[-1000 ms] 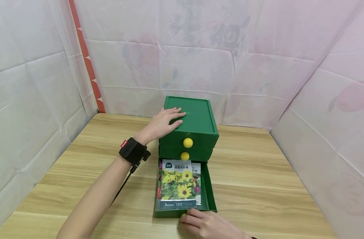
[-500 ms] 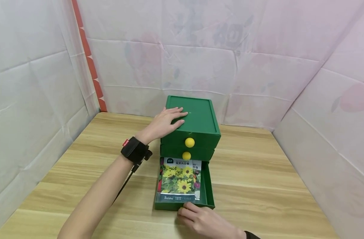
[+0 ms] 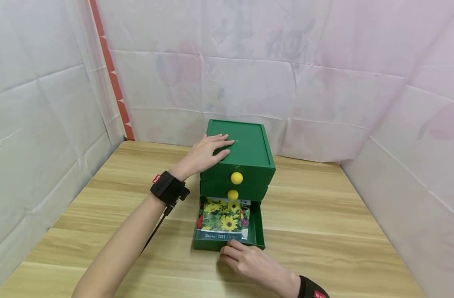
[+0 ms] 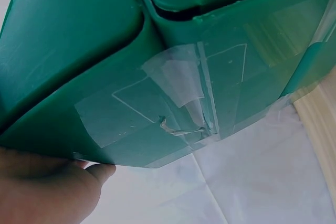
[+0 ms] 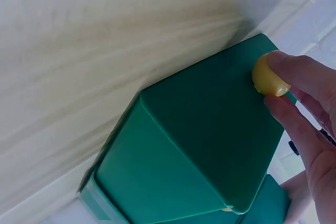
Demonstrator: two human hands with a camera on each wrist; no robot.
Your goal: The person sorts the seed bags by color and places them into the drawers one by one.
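The bottom drawer (image 3: 228, 244) of the green cabinet (image 3: 245, 153) now sticks out less than a second ago: the seed packets (image 3: 224, 219) inside show only their lower part, their tops tucked under the middle drawer's yellow knob (image 3: 232, 194). The right hand (image 3: 245, 263) is at the drawer's front, fingers (image 5: 296, 106) curled round its own yellow knob (image 5: 269, 80), a closed grip pushing it in. The left hand (image 3: 204, 153) rests flat, fingers straight, on the cabinet's top, as before. The cabinet itself has not shifted on the worktop (image 3: 323, 231); closing looks roughly half done.
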